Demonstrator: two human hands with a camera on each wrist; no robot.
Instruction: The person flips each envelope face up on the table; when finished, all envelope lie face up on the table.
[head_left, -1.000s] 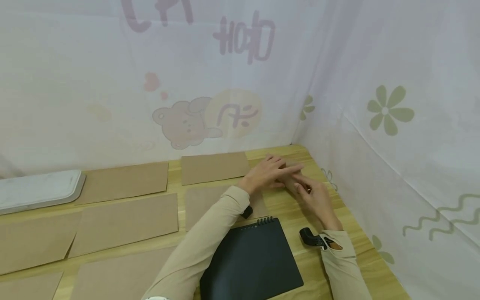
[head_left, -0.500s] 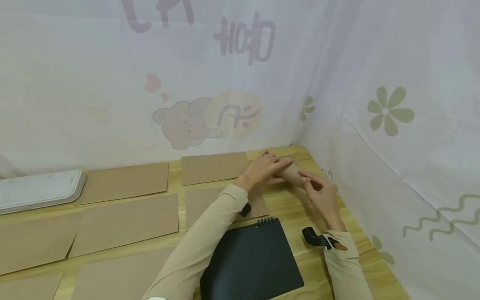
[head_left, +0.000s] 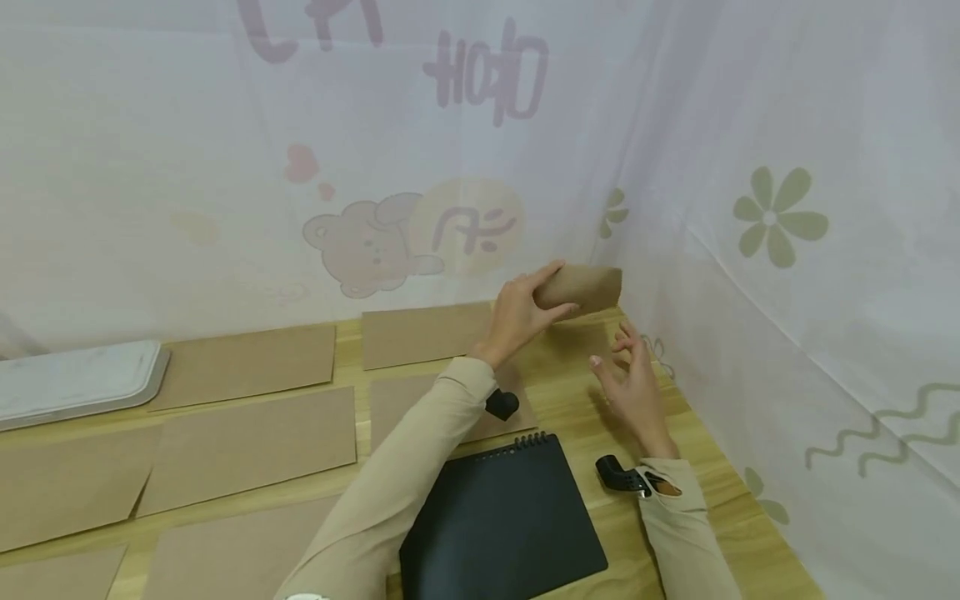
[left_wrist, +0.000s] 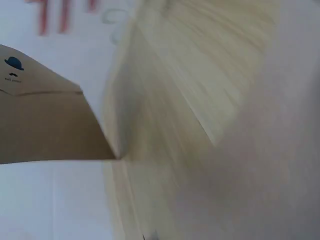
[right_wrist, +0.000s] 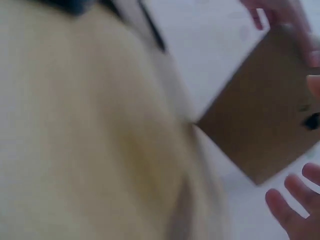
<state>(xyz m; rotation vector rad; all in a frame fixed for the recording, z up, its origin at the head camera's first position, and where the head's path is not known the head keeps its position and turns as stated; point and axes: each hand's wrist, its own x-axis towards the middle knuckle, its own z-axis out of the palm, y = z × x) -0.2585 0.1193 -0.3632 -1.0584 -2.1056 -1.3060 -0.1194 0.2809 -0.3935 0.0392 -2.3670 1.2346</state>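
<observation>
Raised off the table at the far right corner is a folded brown kraft-paper piece [head_left: 581, 285]. My left hand [head_left: 517, 315] grips its left end between thumb and fingers. A small dark hat and moustache are printed on the paper [left_wrist: 45, 105], near a crease or edge in the left wrist view. My right hand [head_left: 633, 383] is below and to the right, apart from the paper, its fingers loosely bent around nothing. In the right wrist view, those fingertips [right_wrist: 282, 207] show near the paper's lower corner [right_wrist: 260, 105].
Flat brown paper rectangles lie in rows on the wooden table, one [head_left: 255, 450] at the left-middle and one [head_left: 427, 333] at the back. A black spiral notebook [head_left: 510, 517] lies in front. A pale flat box [head_left: 75, 379] is at far left. White printed cloth [head_left: 787, 333] borders the table.
My right hand has let go of the brown paper and drawn slightly away. My left hand has lifted the paper up toward the back wall.
</observation>
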